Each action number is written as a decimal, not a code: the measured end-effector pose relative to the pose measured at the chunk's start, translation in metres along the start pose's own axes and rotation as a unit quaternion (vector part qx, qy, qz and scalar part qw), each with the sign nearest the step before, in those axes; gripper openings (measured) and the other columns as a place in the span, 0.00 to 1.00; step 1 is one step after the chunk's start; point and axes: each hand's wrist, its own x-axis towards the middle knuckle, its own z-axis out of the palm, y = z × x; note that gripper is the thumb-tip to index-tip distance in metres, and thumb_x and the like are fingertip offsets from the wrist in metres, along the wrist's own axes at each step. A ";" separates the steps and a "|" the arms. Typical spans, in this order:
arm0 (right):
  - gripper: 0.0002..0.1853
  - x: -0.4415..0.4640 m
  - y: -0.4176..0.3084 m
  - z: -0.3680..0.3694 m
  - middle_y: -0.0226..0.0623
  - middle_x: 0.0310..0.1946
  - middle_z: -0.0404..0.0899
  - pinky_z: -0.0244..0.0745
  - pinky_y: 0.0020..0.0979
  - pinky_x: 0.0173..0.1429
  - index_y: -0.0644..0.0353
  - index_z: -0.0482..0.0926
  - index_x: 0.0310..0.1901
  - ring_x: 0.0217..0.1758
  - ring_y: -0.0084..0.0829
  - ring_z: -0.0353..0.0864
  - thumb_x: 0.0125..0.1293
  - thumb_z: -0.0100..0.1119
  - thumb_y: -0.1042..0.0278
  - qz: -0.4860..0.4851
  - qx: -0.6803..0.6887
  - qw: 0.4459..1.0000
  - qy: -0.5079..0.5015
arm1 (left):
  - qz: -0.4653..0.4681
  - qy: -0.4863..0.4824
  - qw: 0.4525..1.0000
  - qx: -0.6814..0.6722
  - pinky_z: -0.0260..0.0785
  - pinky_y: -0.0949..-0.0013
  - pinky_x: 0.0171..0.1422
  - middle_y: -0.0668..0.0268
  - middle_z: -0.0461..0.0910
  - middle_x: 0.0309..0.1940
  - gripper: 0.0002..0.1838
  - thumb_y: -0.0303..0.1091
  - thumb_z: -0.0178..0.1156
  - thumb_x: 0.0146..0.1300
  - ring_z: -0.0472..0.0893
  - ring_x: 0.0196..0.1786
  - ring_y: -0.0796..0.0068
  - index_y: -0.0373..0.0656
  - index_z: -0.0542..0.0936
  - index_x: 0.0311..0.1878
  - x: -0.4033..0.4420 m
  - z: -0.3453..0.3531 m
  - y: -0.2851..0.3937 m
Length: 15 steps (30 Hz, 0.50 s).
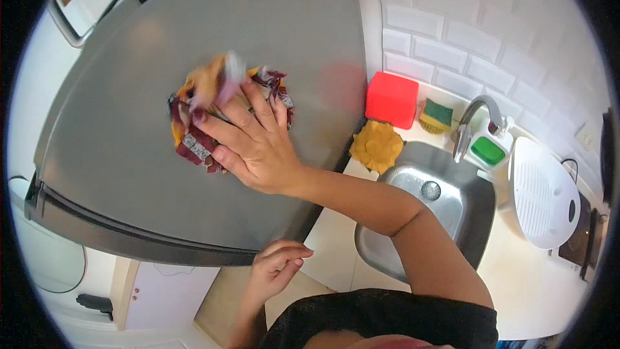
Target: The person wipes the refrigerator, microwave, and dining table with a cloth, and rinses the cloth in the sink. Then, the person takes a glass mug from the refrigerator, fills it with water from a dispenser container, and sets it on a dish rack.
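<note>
My right hand (261,148) lies flat with spread fingers on a crumpled patterned cloth (199,145) in maroon, yellow and white. It presses the cloth against the broad grey top of what looks like a refrigerator (194,213). The cloth's upper part is smeared by motion near my fingertips. Low in the view, just off the grey edge, my left hand (279,268) is loosely curled, with the thumb close to the fingers and nothing visible in it.
Right of the grey surface is a steel sink (381,236) with a curved faucet (481,106). Around it stand a red box (392,99), a yellow flower-shaped item (376,147), a green-and-yellow sponge (436,116), a green-and-white dispenser (489,148) and a white slotted rack (542,194). White tiles (445,55) line the wall.
</note>
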 end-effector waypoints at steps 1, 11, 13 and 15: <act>0.29 0.007 0.008 0.003 0.45 0.69 0.54 0.42 0.64 0.67 0.47 0.67 0.63 0.74 0.51 0.45 0.63 0.51 0.45 -0.012 0.019 1.000 0.007 | 0.003 -0.013 1.000 0.005 0.72 0.68 0.43 0.60 0.81 0.38 0.09 0.21 0.58 0.58 0.80 0.39 0.66 0.42 0.82 0.40 0.004 -0.003 -0.002; 0.23 0.184 0.207 -0.060 0.44 0.57 0.68 0.54 0.49 0.63 0.50 0.69 0.59 0.63 0.44 0.63 0.66 0.47 0.50 0.341 0.160 0.914 0.150 | -0.055 -0.033 0.998 0.018 0.71 0.70 0.42 0.62 0.80 0.37 0.08 0.23 0.59 0.58 0.80 0.38 0.68 0.41 0.82 0.41 -0.022 0.003 -0.002; 0.25 0.195 0.221 -0.073 0.44 0.59 0.66 0.55 0.42 0.65 0.55 0.67 0.60 0.63 0.41 0.62 0.69 0.42 0.47 0.420 0.332 0.833 0.141 | -0.075 -0.015 0.997 0.024 0.71 0.70 0.42 0.62 0.80 0.37 0.09 0.23 0.59 0.58 0.80 0.39 0.68 0.42 0.82 0.42 -0.033 0.000 -0.001; 0.26 0.201 0.231 -0.057 0.43 0.54 0.69 0.63 0.36 0.60 0.62 0.67 0.58 0.56 0.38 0.68 0.70 0.41 0.48 0.346 0.360 0.851 0.162 | -0.064 0.012 0.998 -0.004 0.71 0.69 0.43 0.62 0.80 0.37 0.08 0.24 0.59 0.59 0.79 0.40 0.68 0.41 0.82 0.42 -0.038 0.003 -0.002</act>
